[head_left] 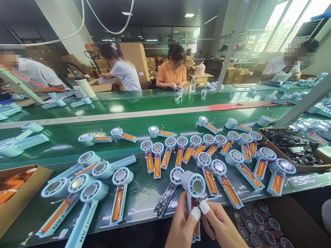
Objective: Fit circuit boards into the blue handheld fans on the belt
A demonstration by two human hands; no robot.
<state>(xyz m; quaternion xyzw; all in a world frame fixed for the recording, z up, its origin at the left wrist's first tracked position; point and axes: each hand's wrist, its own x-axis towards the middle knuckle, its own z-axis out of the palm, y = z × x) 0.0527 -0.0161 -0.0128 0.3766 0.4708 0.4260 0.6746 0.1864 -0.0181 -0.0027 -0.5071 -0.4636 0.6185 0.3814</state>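
Note:
A light blue handheld fan (196, 186) is in my left hand (184, 220), its round head up and its handle pointing down toward me. My left fingers close around the handle, and the white-covered thumb presses its open side. My right hand (219, 220), also with a white thumb cover, pinches a small dark part (198, 200) just below the fan head, by the wires. My fingers hide most of that part and of the handle. Left of my hands lies another fan (177, 175) with a dark circuit board (164, 199) on its handle.
Several fans with orange batteries (210, 181) cover the green bench (144, 196). A carton of dark boards (297, 146) stands right, a carton of orange pieces (23, 186) left. Below the bench edge is a box of round parts (258, 224). Several co-workers (172, 74) work across the line.

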